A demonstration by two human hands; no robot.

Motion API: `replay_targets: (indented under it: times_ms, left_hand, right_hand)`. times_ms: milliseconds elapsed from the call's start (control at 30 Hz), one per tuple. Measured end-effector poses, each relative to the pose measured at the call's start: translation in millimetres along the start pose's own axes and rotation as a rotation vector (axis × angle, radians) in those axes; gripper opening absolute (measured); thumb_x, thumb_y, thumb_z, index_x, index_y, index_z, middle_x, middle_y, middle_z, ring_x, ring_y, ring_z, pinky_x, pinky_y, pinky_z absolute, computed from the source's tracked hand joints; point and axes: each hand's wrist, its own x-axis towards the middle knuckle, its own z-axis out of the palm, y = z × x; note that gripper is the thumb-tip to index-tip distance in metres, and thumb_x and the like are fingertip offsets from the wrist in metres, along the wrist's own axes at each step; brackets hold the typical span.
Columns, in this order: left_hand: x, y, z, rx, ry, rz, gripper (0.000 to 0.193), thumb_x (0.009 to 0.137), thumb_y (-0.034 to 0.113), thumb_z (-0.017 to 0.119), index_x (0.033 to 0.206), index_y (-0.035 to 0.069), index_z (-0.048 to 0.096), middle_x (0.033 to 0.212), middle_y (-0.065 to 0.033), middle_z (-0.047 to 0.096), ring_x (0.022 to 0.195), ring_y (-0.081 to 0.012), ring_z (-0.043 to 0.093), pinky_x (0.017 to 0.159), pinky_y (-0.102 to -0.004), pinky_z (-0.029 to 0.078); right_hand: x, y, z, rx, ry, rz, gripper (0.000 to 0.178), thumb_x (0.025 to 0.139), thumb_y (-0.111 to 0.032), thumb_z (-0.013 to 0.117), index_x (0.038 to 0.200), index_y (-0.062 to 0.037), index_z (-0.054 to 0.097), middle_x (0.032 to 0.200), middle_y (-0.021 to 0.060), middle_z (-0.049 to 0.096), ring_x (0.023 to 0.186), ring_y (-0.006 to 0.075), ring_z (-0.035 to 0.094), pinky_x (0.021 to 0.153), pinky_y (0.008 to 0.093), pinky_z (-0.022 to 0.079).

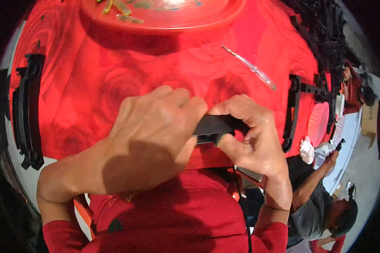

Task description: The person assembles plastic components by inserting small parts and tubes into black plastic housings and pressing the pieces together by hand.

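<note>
Close in front of my body, both hands grip a black plastic piece [214,125], mostly covered by the fingers. My left hand [160,126] is closed around its left end, knuckles up. On the other end, my right hand [255,133] pinches with thumb and curled fingers. What the piece is, I cannot tell. Beyond the right hand, a clear-handled screwdriver [253,68] lies slantwise on the red patterned tablecloth [126,80].
A red round tray [173,28] with small bits stands at the far side. Long black plastic parts [27,114] lie at the left edge. More black parts [292,111], a pink basket [319,122] and crumpled tissue [307,150] are on the right. Another person [312,215] sits lower right.
</note>
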Motion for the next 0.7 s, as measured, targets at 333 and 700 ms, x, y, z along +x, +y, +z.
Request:
replay_targets:
  times_ms: [333, 700]
  left_hand:
    - [-4, 3, -5, 0.052, -0.045, -0.002, 0.025, 0.080, 0.013, 0.072, 0.100, 0.005, 0.060, 0.085, -0.0144, 0.058, 0.080, -0.0380, 0.060, 0.068, -0.0503, 0.050]
    - [-18, -11, -23, -0.040, -0.098, 0.060, 0.026, 0.083, 0.009, 0.071, 0.107, 0.004, 0.061, 0.091, -0.0153, 0.058, 0.088, -0.0389, 0.060, 0.074, -0.0490, 0.049]
  right_hand:
    - [-5, -9, 7, 0.031, -0.006, -0.009, 0.025, 0.071, -0.006, 0.072, 0.096, -0.0012, 0.067, 0.083, 0.0168, 0.063, 0.081, 0.0384, 0.061, 0.075, 0.0463, 0.049]
    - [-22, -11, 8, -0.008, -0.005, 0.099, 0.031, 0.079, -0.003, 0.072, 0.110, -0.0019, 0.072, 0.097, 0.0073, 0.072, 0.094, 0.0222, 0.068, 0.088, 0.0348, 0.053]
